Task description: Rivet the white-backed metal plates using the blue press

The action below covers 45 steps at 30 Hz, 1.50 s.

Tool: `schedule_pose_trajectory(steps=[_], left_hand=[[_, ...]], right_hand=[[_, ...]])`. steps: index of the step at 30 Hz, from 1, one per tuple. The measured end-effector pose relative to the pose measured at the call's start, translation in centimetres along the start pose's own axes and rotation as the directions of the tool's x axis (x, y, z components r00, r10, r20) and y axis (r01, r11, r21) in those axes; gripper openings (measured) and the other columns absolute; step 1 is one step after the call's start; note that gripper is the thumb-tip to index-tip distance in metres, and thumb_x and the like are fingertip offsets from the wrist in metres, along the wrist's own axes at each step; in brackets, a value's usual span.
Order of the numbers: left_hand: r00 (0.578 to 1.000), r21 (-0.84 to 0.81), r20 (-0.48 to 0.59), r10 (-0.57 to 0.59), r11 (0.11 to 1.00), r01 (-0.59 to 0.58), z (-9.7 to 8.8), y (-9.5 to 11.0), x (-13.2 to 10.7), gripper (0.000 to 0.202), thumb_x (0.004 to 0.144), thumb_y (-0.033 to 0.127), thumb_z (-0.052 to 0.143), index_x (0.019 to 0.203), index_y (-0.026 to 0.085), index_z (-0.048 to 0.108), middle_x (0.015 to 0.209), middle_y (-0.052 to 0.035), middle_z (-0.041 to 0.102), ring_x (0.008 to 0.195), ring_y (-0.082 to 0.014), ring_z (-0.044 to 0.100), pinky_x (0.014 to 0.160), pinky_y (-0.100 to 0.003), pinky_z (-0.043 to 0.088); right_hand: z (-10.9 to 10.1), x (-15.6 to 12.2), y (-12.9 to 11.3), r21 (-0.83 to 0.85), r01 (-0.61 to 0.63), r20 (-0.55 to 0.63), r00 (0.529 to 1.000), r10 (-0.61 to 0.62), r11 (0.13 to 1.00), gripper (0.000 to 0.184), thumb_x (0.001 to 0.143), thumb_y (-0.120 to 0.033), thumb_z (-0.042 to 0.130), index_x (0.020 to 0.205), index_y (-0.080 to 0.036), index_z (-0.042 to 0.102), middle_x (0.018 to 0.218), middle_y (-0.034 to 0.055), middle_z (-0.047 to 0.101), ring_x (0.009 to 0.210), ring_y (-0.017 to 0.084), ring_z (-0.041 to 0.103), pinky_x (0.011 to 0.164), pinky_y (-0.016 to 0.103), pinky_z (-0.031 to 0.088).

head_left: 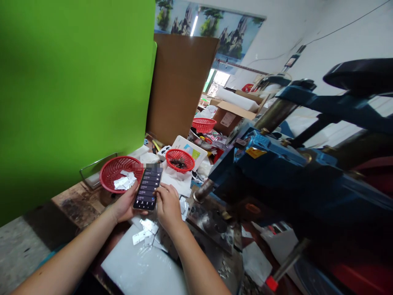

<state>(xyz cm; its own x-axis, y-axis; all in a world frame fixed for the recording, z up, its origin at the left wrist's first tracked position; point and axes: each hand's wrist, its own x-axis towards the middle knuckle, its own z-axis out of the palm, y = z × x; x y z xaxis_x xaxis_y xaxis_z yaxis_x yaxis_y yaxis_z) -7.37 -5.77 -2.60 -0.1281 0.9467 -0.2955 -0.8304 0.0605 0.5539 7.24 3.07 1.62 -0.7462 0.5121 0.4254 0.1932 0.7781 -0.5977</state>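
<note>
A dark smartphone with a lit list on its screen lies tilted in my left hand, whose fingers are closed around its left and lower edges. My right hand is at the phone's right side with its fingers curled and a fingertip on the screen. Nothing shows inside the curled fingers. Below the hands, several flat whitish metal pieces lie loose by a white padded sheet. Just behind the left hand, a red plastic basket contains more such pieces.
A second red basket with small dark parts stands beyond the phone. The blue press machine fills the right side, its metal bed beside my right forearm. A green panel and a brown board border the left and back.
</note>
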Motion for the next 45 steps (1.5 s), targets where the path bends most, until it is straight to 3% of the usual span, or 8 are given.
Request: schedule_pose_trajectory(steps=[6, 9, 15, 22, 27, 32, 39, 45], left_hand=[[1.000, 0.001, 0.000, 0.003, 1.000, -0.003, 0.1, -0.1, 0.0, 0.053, 0.086, 0.050, 0.048, 0.129, 0.018, 0.050, 0.095, -0.0156, 0.071, 0.067, -0.0284, 0.070, 0.046, -0.040, 0.057], [1.000, 0.000, 0.019, 0.020, 1.000, -0.020, 0.2, -0.1, 0.0, 0.051, 0.086, 0.049, 0.048, 0.128, 0.019, 0.050, 0.093, -0.0145, 0.071, 0.066, -0.0279, 0.070, 0.046, -0.040, 0.057], [1.000, -0.024, 0.010, -0.006, 1.000, 0.007, -0.7, -0.2, 0.5, 0.051, 0.087, 0.050, 0.047, 0.127, 0.017, 0.051, 0.092, -0.0153, 0.072, 0.064, -0.0278, 0.070, 0.046, -0.041, 0.057], [0.998, -0.015, -0.051, -0.049, 0.999, 0.048, -0.8, -0.5, 1.0, 0.050, 0.086, 0.047, 0.051, 0.122, 0.012, 0.055, 0.091, -0.0187, 0.072, 0.066, -0.0282, 0.070, 0.043, -0.036, 0.056], [0.991, 0.007, -0.132, -0.022, 1.000, 0.023, 0.2, -0.4, 0.6, 0.047, 0.088, 0.046, 0.047, 0.120, 0.014, 0.055, 0.084, -0.0151, 0.073, 0.058, -0.0261, 0.069, 0.039, -0.034, 0.054], [0.963, 0.029, -0.266, 0.035, 0.999, -0.028, 1.2, 2.4, 2.4, 0.032, 0.084, 0.031, 0.057, 0.112, 0.015, 0.057, 0.077, -0.0091, 0.071, 0.060, -0.0257, 0.069, 0.045, -0.039, 0.057], [0.900, -0.019, -0.432, 0.061, 0.997, -0.076, 3.8, 7.6, 10.7, 0.032, 0.088, 0.032, 0.055, 0.116, 0.015, 0.054, 0.109, -0.0082, 0.061, 0.089, -0.0181, 0.062, 0.074, -0.037, 0.055], [0.842, -0.010, -0.526, 0.119, 0.989, -0.147, 5.3, 8.4, 15.0, 0.036, 0.088, 0.033, 0.055, 0.119, 0.016, 0.053, 0.119, -0.0090, 0.057, 0.099, -0.0211, 0.059, 0.082, -0.042, 0.051]], right_hand=[[0.3, -0.2, 0.5, 0.145, -0.061, -0.123, 0.989, 0.079, 0.988, 0.027, 0.092, -0.021, 0.039, 0.102, -0.020, 0.063, 0.103, 0.0072, 0.066, 0.105, 0.019, 0.056, 0.097, 0.038, 0.039], [1.3, 0.1, 1.1, 0.281, -0.204, -0.148, 0.956, 0.253, 0.938, 0.034, 0.091, -0.023, 0.038, 0.118, -0.017, 0.058, 0.117, 0.0108, 0.063, 0.110, 0.019, 0.056, 0.096, 0.035, 0.042], [3.2, 0.6, 2.2, 0.563, -0.330, 0.022, 0.922, 0.386, 0.757, 0.040, 0.087, -0.026, 0.042, 0.122, -0.019, 0.059, 0.124, 0.0067, 0.061, 0.114, 0.018, 0.056, 0.097, 0.035, 0.044], [3.2, 0.1, 1.8, 0.812, -0.424, 0.223, 0.861, 0.458, 0.402, 0.045, 0.082, -0.032, 0.050, 0.127, -0.026, 0.056, 0.125, 0.0032, 0.060, 0.103, 0.021, 0.063, 0.081, 0.038, 0.054], [3.3, 0.3, 1.6, 0.741, -0.379, 0.129, 0.890, 0.436, 0.554, 0.045, 0.082, -0.034, 0.052, 0.125, -0.023, 0.057, 0.124, 0.0037, 0.061, 0.107, 0.020, 0.061, 0.087, 0.035, 0.051], [2.9, -2.2, 1.7, 0.572, -0.429, -0.048, 0.833, 0.551, 0.699, 0.044, 0.084, -0.030, 0.052, 0.126, -0.016, 0.056, 0.124, 0.0125, 0.061, 0.106, 0.020, 0.062, 0.091, 0.034, 0.049], [-2.4, -9.3, -2.4, 0.411, -0.362, -0.012, 0.916, 0.402, 0.837, 0.027, 0.084, -0.023, 0.053, 0.107, -0.024, 0.067, 0.105, 0.0068, 0.067, 0.096, 0.019, 0.063, 0.085, 0.031, 0.051], [-4.9, -19.4, -1.1, 0.327, -0.408, -0.128, 0.875, 0.467, 0.853, 0.022, 0.086, -0.039, 0.053, 0.102, -0.035, 0.068, 0.087, 0.0038, 0.072, 0.084, 0.022, 0.067, 0.079, 0.034, 0.052]])
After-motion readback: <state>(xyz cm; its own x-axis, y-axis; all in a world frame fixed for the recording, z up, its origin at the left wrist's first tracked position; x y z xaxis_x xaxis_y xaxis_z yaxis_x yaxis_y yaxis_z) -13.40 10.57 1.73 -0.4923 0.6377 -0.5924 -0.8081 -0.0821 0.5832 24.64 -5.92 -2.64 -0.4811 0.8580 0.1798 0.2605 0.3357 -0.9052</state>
